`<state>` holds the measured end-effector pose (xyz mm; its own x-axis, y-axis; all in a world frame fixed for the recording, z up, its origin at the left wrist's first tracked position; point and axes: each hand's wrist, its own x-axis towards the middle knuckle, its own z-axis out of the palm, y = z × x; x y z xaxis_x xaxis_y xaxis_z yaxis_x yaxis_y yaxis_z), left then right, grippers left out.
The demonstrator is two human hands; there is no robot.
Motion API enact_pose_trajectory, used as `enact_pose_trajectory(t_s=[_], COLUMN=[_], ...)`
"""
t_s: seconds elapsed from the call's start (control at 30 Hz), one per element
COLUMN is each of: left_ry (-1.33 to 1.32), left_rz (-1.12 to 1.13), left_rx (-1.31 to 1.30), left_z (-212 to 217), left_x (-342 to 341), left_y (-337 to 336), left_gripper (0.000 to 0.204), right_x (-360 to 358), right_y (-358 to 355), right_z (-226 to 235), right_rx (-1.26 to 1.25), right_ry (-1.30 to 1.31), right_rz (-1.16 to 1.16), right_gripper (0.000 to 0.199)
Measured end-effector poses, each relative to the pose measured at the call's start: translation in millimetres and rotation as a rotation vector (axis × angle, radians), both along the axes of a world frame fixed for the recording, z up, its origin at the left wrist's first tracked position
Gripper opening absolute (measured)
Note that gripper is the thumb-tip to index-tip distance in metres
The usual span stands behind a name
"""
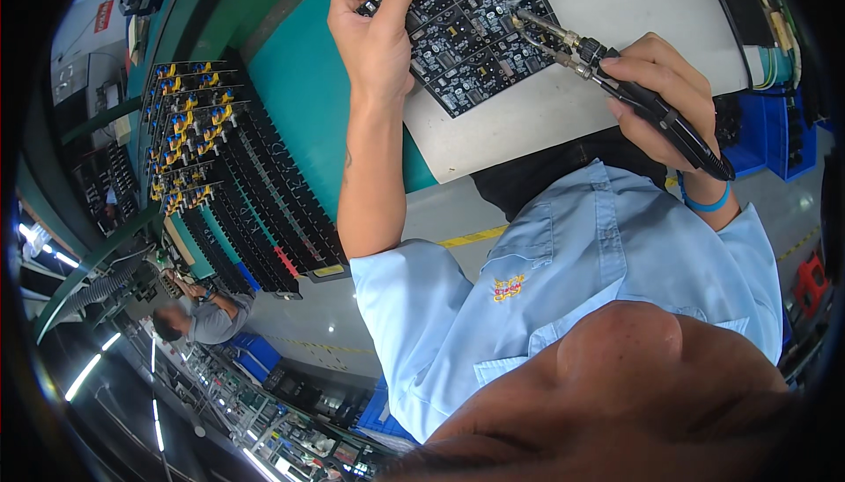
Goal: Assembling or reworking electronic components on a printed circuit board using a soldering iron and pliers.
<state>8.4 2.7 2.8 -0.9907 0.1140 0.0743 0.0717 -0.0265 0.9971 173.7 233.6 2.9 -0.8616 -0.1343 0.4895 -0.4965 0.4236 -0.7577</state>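
Observation:
A black panel of several joined circuit boards (451, 40) lies on a white board (466, 143) at the top middle. My left hand (378, 29) is at the panel's left edge, fingers curled and thumb pressed over it; the fingertips are partly hidden. My right hand (664, 86) is wrapped round a black-handled soldering iron (651, 108) with two slim metal arms that converge towards the tip. That tip touches or hovers just over a small part near the panel's right side; I cannot tell which.
A green mat (299, 77) lies under the white board. Left of it stand long rows of black strips (264, 174) and a rack of boards with yellow and blue parts (189, 130). Blue bins (775, 139) are at the right. A co-worker (207, 315) sits further off at lower left.

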Motion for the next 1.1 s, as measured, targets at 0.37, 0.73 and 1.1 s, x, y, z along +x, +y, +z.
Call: enact_pose_trajectory(t_s=[0.37, 0.73, 1.1], left_ry=[-0.037, -0.033, -0.015], left_rz=[0.010, 0.021, 0.009], left_rx=[0.005, 0.010, 0.020], left_z=[-4.1, -1.6, 0.6], left_x=[-4.6, -1.8, 0.2], left_y=[0.4, 0.5, 3.0], left_gripper=[0.026, 0.025, 0.026], right_x=[5.0, 6.6, 0.1], right_y=[30.9, 31.6, 0.3], right_z=[2.7, -15.7, -13.3], right_rx=[-0.008, -0.133, -0.027], right_ry=[0.025, 0.070, 0.103], right_rz=[-0.025, -0.585, 0.011], right_gripper=[0.043, 0.040, 0.043])
